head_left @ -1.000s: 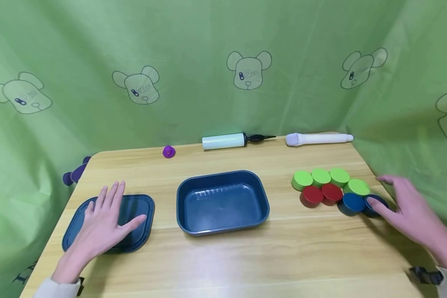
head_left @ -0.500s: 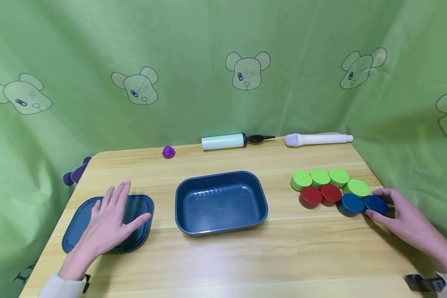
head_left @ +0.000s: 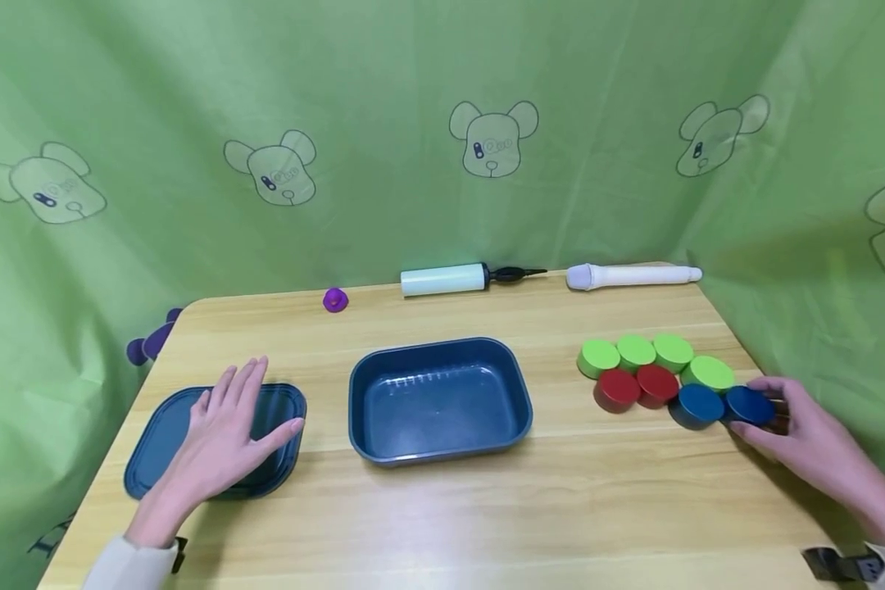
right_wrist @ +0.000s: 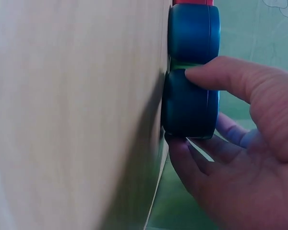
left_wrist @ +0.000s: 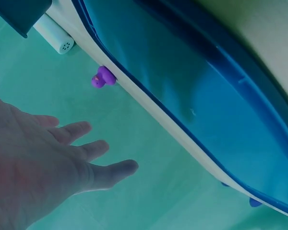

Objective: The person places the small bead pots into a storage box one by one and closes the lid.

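In the head view, my right hand (head_left: 811,434) grips a short blue cylinder (head_left: 749,405) at the right end of a group. The right wrist view shows my thumb on one side of this cylinder (right_wrist: 189,105) and fingers round the other; a thin seam runs near its top. Beside it stands a second blue cylinder (head_left: 696,406). Red cylinders (head_left: 617,390) and several green cylinders (head_left: 636,352) stand close by. My left hand (head_left: 217,447), fingers extended, is over a dark blue lid (head_left: 155,442) and partly covers it. In the left wrist view, that hand (left_wrist: 43,163) holds nothing.
A dark blue rectangular box (head_left: 442,414) stands mid-table with nothing inside. Along the back edge lie a purple rubber duck (head_left: 335,300), a hand pump (head_left: 446,279) and a white microphone-like stick (head_left: 637,276). Green cloth (head_left: 391,221) surrounds the wooden table (head_left: 472,524).
My right hand has come in from the right and closed thumb and fingers about the end blue cylinder. The left hand has shifted slightly right over the lid.
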The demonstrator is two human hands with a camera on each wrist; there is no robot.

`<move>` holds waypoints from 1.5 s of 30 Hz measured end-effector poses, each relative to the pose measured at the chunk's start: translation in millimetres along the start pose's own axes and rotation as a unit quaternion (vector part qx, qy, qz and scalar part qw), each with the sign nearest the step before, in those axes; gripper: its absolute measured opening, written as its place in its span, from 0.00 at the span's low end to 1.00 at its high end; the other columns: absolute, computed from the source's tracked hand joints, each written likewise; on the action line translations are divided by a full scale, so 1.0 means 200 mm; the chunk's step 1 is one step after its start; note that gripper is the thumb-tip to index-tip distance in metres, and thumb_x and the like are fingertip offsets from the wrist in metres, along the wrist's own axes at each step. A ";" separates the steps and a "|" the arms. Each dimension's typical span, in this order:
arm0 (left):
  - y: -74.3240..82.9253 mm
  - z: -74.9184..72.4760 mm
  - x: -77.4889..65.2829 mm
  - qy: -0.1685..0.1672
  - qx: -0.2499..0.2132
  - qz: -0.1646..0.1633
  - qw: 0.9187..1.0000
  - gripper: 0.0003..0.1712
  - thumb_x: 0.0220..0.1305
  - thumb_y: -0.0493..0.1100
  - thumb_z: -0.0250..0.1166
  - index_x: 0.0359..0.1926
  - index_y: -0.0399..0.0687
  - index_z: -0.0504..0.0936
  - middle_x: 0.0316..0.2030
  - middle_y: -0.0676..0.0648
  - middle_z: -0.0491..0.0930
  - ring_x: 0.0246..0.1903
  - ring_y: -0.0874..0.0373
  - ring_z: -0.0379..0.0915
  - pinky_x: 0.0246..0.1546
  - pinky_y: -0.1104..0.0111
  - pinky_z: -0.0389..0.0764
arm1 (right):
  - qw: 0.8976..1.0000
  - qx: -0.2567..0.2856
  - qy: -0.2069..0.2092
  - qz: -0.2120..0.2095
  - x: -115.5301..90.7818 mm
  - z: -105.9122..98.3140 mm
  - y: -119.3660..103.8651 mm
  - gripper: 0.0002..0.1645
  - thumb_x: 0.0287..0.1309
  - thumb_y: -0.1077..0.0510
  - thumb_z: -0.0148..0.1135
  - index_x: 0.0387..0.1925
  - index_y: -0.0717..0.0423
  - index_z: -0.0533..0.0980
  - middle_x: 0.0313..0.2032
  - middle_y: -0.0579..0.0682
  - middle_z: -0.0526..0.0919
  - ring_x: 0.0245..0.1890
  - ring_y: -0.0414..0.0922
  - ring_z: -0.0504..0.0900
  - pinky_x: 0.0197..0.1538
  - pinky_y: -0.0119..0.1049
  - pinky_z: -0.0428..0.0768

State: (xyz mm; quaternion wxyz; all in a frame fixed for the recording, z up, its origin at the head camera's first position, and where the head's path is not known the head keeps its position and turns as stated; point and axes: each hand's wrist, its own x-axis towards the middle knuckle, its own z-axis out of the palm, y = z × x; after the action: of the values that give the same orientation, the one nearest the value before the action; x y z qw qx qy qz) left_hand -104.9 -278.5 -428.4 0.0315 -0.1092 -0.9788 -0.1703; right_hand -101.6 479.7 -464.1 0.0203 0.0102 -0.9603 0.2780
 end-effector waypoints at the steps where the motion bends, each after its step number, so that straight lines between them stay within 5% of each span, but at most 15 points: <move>1: 0.00 0.00 0.00 0.000 -0.003 0.001 1.000 0.65 0.71 0.74 0.66 0.89 0.44 0.45 0.83 0.31 0.53 0.81 0.25 0.43 0.68 0.20 0.50 | 1.000 0.000 0.003 0.004 0.00 -0.01 0.00 0.45 0.69 0.57 0.77 0.71 0.77 0.61 0.57 0.87 0.71 0.51 0.83 0.76 0.39 0.43 0.84; 4: 0.01 0.02 0.01 -0.004 -0.020 0.004 1.000 0.66 0.70 0.74 0.68 0.89 0.44 0.46 0.84 0.32 0.53 0.81 0.26 0.43 0.69 0.21 0.50 | 1.000 0.000 0.022 0.011 0.00 -0.01 -0.01 0.44 0.67 0.56 0.78 0.68 0.77 0.63 0.55 0.85 0.73 0.48 0.80 0.79 0.32 0.23 0.71; 6: 0.02 0.03 0.02 -0.013 -0.038 0.005 0.999 0.68 0.68 0.75 0.69 0.89 0.43 0.46 0.84 0.33 0.53 0.81 0.27 0.43 0.69 0.22 0.50 | 0.999 0.002 0.034 0.014 0.00 -0.01 -0.03 0.43 0.67 0.56 0.79 0.68 0.76 0.64 0.55 0.85 0.73 0.47 0.78 0.80 0.32 0.21 0.71; 10: 0.04 0.08 0.04 -0.025 -0.064 0.016 0.997 0.69 0.66 0.76 0.71 0.89 0.44 0.48 0.84 0.34 0.53 0.82 0.29 0.42 0.72 0.24 0.49 | 0.998 0.004 0.059 0.016 -0.02 -0.01 -0.04 0.42 0.65 0.57 0.81 0.66 0.74 0.66 0.54 0.83 0.76 0.40 0.49 0.86 0.32 0.18 0.71; 13: 0.07 0.10 0.06 -0.031 -0.075 0.029 0.996 0.69 0.65 0.77 0.71 0.89 0.45 0.49 0.84 0.35 0.54 0.82 0.30 0.43 0.73 0.25 0.49 | 0.997 0.008 0.072 0.018 -0.04 -0.02 -0.06 0.41 0.64 0.56 0.82 0.66 0.73 0.68 0.53 0.81 0.78 0.37 0.25 0.76 0.32 0.18 0.71; 15: 0.09 0.11 0.07 -0.034 -0.081 0.033 0.996 0.70 0.64 0.78 0.71 0.89 0.45 0.50 0.84 0.36 0.55 0.83 0.31 0.43 0.73 0.25 0.49 | 0.997 0.016 0.074 0.018 -0.04 -0.01 -0.06 0.41 0.65 0.56 0.81 0.66 0.73 0.68 0.53 0.80 0.78 0.37 0.18 0.71 0.32 0.19 0.73; 27: 0.22 0.19 0.13 -0.077 -0.126 0.064 0.987 0.71 0.61 0.81 0.70 0.90 0.57 0.45 0.85 0.39 0.53 0.83 0.36 0.48 0.75 0.29 0.53 | 0.996 0.022 0.069 0.055 -0.04 -0.05 -0.16 0.42 0.68 0.48 0.79 0.68 0.71 0.69 0.55 0.78 0.79 0.34 0.19 0.71 0.30 0.25 0.75; 45: 0.28 0.25 0.15 -0.115 -0.191 0.089 0.971 0.72 0.62 0.77 0.73 0.90 0.61 0.39 0.87 0.45 0.48 0.83 0.40 0.46 0.75 0.35 0.59 | 0.991 0.090 0.101 0.004 0.02 0.00 -0.41 0.37 0.67 0.52 0.80 0.66 0.63 0.71 0.58 0.67 0.79 0.41 0.20 0.74 0.37 0.17 0.76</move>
State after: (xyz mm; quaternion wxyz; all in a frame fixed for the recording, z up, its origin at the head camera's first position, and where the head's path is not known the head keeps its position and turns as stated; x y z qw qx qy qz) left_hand -121.8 -203.9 -454.5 -0.0872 -0.2189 -0.9116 -0.3370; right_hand -103.9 410.0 -420.0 0.1146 -0.0201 -0.9246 0.3629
